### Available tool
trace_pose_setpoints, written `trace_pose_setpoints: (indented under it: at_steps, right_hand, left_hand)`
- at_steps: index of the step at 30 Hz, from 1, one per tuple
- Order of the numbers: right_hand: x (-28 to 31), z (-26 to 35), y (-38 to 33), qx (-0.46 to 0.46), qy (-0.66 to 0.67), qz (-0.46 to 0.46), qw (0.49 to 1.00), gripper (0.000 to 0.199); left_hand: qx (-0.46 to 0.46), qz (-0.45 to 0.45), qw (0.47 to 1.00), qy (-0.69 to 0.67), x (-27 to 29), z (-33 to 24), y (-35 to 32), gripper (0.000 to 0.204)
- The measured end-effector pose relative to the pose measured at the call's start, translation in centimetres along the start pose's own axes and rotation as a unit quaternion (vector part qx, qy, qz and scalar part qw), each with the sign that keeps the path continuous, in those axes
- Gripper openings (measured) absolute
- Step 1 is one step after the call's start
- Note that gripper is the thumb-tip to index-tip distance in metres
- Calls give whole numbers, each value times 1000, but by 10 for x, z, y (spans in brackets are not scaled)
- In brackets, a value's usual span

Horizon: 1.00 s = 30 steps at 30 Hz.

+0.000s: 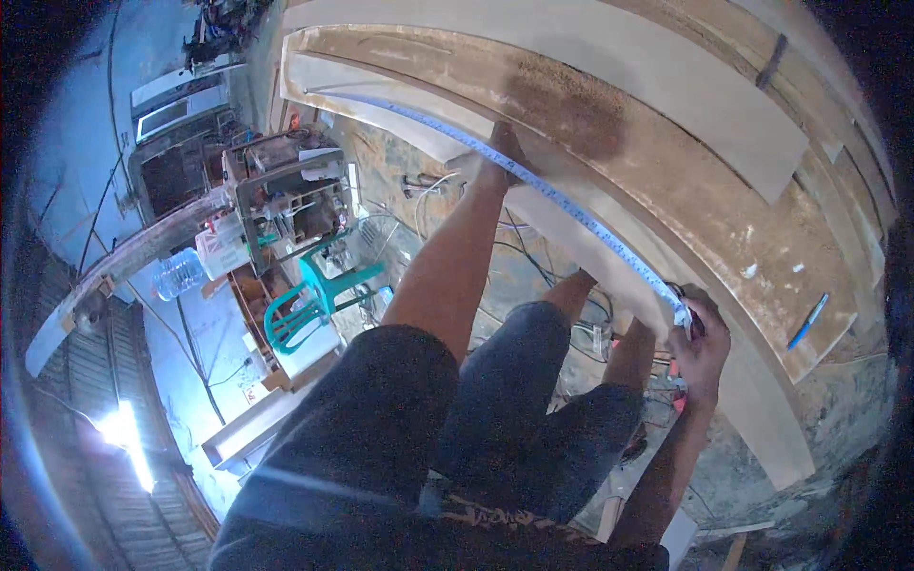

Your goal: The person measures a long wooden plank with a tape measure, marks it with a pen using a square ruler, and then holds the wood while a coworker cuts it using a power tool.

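A measuring tape [590,221] is drawn out along a long pale board [419,107], from near its far left end toward me on the right. My right hand [703,344] is closed around the tape's near end, where the case is mostly hidden by the fingers. My left hand [506,152] is farther along the board, at its edge beside the tape. Its fingers are dark and partly hidden, so their grip is unclear. A brown, dusty board [657,138] lies just beyond the tape, and a blue pen-like tool [808,322] rests on its right end.
More pale boards [705,90] lie behind. To the left are a teal plastic chair [314,295], a cluttered wooden shelf unit [286,181] and a large clear water bottle [178,274]. Cables [533,262] run over the floor near my legs. A bright tube light [129,443] shows at lower left.
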State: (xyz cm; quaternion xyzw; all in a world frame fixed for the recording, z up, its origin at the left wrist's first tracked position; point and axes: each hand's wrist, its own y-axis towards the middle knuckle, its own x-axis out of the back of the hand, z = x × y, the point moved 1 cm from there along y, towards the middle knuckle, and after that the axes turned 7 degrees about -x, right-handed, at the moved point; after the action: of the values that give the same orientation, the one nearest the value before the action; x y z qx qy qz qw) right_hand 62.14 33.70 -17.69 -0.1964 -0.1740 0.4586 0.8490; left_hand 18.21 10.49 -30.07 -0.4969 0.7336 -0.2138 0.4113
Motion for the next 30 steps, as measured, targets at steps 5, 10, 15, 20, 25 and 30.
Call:
trace_pose_setpoints:
  at_steps: [5,10,15,20,25,30]
  right_hand:
    - [25,-5,-3,-60,-62,26,996,42]
    - [5,1,-10,-58,35,95,993,41]
    - [-16,75,-6,-152,73,124,978,40]
    - [-113,114,30,-99,-7,180,979,33]
    - [-195,145,71,-98,-42,204,973,29]
    - [-226,136,98,-49,-32,151,987,28]
  left_hand:
    - [-108,-256,915,292,-21,27,-31,83]
    - [-344,-209,903,149,22,-41,-96,79]
    - [-249,-155,940,-172,-8,-93,-152,57]
    - [-319,-127,939,-4,25,-157,-151,45]
    - [-308,-249,914,83,66,-212,-120,33]
    - [-334,-242,896,168,83,-243,-86,39]
